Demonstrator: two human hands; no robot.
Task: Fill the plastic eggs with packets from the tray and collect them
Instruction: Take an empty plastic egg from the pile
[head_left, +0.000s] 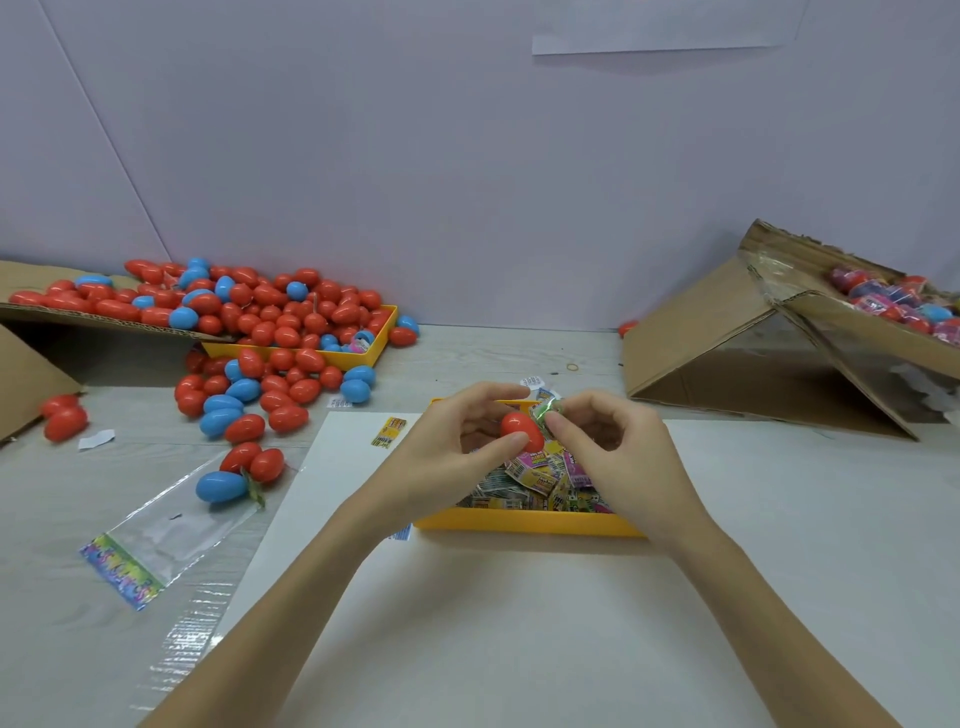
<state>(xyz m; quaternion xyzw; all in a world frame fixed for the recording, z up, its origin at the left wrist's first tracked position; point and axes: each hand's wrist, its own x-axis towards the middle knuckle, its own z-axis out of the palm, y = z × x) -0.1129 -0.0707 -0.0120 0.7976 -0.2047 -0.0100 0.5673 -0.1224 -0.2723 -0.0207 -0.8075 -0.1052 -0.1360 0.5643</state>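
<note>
My left hand (457, 441) grips a red plastic egg (521, 430) between thumb and fingers, just above the yellow tray (530, 522). My right hand (608, 441) pinches a small green packet (546, 413) against the egg's right side. The tray holds several coloured packets (535, 475) and sits on a white sheet in front of me. A big heap of red and blue eggs (260, 322) lies at the back left, spilling over a second yellow tray (382, 332).
A tilted cardboard box (727, 338) at the right holds several filled eggs in clear plastic (893, 296). Cardboard (31, 364) stands at the far left. An empty clear bag (156, 535) and loose eggs (244, 467) lie left of the white sheet (467, 623).
</note>
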